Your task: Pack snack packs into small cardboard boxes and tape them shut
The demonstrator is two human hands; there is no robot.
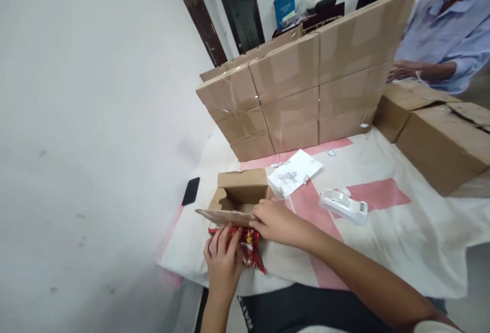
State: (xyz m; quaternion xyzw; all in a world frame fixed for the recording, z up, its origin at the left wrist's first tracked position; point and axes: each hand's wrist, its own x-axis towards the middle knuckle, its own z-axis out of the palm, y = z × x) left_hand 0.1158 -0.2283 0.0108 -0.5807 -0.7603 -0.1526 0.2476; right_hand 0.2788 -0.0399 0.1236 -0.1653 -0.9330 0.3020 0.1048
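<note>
A small open cardboard box (242, 187) sits on the table near its front left corner. My right hand (277, 222) grips the near flap (224, 215) of this box at its right end. Just below the flap, my left hand (223, 261) closes on red snack packets (250, 251) that lie at the table's front edge. The packets are partly hidden under both hands.
A white tape dispenser (344, 205) lies right of the box, a white sheet with small metal clips (294, 172) behind it, a black phone (190, 191) to the left. Taped cartons (294, 88) are stacked at the back; another person (444, 42) stands at far right by more cartons (436, 134).
</note>
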